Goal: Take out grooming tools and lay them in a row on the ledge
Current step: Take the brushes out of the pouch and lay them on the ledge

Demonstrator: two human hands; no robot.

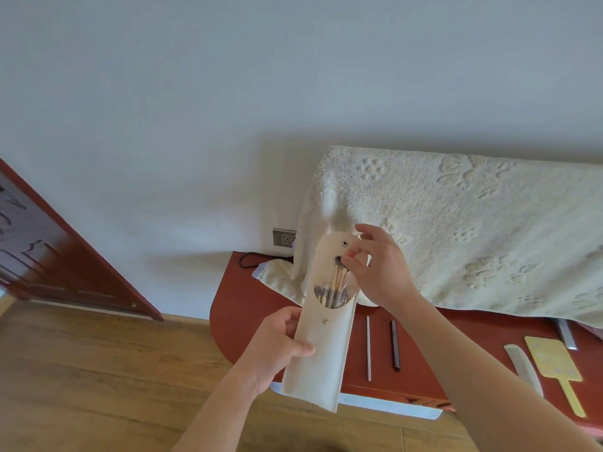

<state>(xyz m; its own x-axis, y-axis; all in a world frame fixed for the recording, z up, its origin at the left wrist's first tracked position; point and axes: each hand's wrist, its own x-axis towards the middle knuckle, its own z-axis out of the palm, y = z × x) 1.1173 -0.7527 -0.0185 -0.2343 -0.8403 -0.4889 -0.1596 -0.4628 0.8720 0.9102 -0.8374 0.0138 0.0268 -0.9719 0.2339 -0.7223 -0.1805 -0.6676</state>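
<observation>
Grip: your left hand (280, 340) wraps the cream pouch (321, 353) mid-body, above the ledge (248, 314); your right hand (380, 272) pinches the top of one stick tool (337, 278) in its opening. You're mid-extraction, w/ a pale stick (368, 349) & a dark stick (395, 345) already lying parallel on the ledge. Next, prob.: draw it straight out, lay it beside the dark one.

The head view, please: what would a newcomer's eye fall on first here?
The cream pouch, held upright at centre by the left hand, with wooden-handled tools poking from its opening while the right hand pinches at their tops. Next, the red ledge behind it, where two slim sticks, a comb and a yellow paddle lie side by side below a draped cream towel.
</observation>
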